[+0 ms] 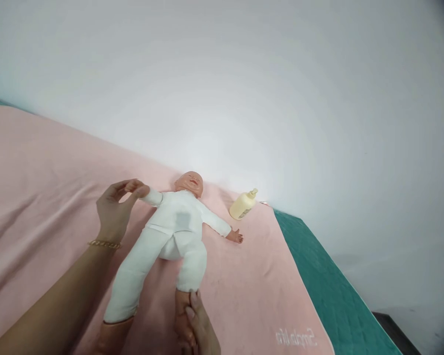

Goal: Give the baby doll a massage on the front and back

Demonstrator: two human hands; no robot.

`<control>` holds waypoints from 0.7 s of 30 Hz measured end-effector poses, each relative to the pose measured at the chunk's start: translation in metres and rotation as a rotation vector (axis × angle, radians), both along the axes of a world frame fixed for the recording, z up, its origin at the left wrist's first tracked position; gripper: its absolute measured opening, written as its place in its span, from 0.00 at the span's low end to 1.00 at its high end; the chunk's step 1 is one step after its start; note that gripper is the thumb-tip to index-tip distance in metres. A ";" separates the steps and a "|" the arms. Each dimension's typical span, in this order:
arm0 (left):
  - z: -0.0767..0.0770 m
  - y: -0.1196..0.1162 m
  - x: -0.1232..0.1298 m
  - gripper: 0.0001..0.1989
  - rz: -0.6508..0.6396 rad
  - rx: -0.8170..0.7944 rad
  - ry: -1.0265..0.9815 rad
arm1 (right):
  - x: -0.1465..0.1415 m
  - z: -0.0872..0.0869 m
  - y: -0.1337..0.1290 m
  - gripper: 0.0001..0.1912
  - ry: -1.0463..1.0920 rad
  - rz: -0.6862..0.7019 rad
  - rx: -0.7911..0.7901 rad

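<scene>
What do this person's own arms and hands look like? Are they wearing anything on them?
The left hand wears no glove, and a thin, gold-coloured bracelet with a twisted or linked look circles that wrist. No sleeve shows on the left forearm. The right hand is ungloved too; its wrist is out of the picture.

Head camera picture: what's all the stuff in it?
Doll: one, white suit, on the sheet.
Patch: one, grey, doll's middle.
Bottle: one, pale yellow, beside the doll's arm.
Tiny thing: one, whitish, near the bottle, unclear.
Sheet: one, pink, under the doll.
Cover: one, green, under the sheet.
Lettering: one line, pale, on the sheet.
Wall: one, whitish, behind.
Unclear object: one, dark, lower right.
Bracelet: one, gold, left wrist.
Left hand: one, fingers round the doll's hand.
Right hand: one, against the doll's foot.
</scene>
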State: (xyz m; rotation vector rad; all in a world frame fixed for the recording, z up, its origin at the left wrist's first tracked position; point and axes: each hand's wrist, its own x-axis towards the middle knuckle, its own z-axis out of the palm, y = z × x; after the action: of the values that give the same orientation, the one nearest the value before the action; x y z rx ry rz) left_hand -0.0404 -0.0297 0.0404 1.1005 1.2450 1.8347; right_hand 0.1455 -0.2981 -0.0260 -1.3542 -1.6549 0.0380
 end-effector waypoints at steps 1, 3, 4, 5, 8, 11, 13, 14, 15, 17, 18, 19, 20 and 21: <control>0.003 -0.004 0.003 0.18 -0.010 0.024 0.058 | 0.001 0.003 0.004 0.26 0.007 -0.009 0.005; 0.006 -0.012 0.008 0.15 -0.038 0.080 0.187 | 0.004 0.012 0.014 0.26 0.001 -0.025 0.021; 0.007 -0.014 0.010 0.14 -0.061 0.112 0.251 | 0.006 0.018 0.019 0.25 -0.016 -0.028 0.034; 0.007 -0.016 0.012 0.13 -0.092 0.143 0.307 | 0.007 0.025 0.025 0.24 -0.038 -0.033 0.045; 0.003 -0.016 0.014 0.11 -0.206 0.269 0.462 | 0.010 0.047 0.042 0.24 -0.101 -0.040 0.028; 0.000 -0.010 0.012 0.09 -0.260 0.436 0.602 | 0.011 0.062 0.056 0.25 -0.072 -0.055 -0.053; -0.002 -0.006 0.010 0.08 -0.265 0.528 0.656 | 0.010 0.067 0.064 0.26 -0.028 -0.065 -0.103; -0.002 -0.004 0.010 0.08 -0.265 0.562 0.671 | 0.009 0.068 0.067 0.26 -0.003 -0.072 -0.125; -0.002 -0.003 0.009 0.07 -0.264 0.590 0.685 | 0.009 0.069 0.070 0.27 0.021 -0.078 -0.142; -0.003 -0.001 0.009 0.07 -0.258 0.628 0.708 | 0.008 0.072 0.073 0.27 0.057 -0.073 -0.160; -0.003 -0.001 0.009 0.07 -0.256 0.637 0.718 | 0.008 0.073 0.074 0.27 0.068 -0.065 -0.162; -0.003 0.000 0.009 0.07 -0.256 0.640 0.727 | 0.008 0.074 0.075 0.28 0.076 -0.058 -0.155; -0.003 0.000 0.009 0.06 -0.258 0.633 0.732 | 0.008 0.075 0.075 0.28 0.081 -0.052 -0.145; -0.002 -0.001 0.009 0.06 -0.261 0.619 0.732 | 0.008 0.076 0.074 0.28 0.083 -0.044 -0.137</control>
State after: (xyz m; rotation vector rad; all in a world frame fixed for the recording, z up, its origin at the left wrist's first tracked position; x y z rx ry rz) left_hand -0.0312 -0.0306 0.0382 2.3035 0.8126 1.6968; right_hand 0.1531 -0.2243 0.0497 -1.4717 -1.5761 0.1817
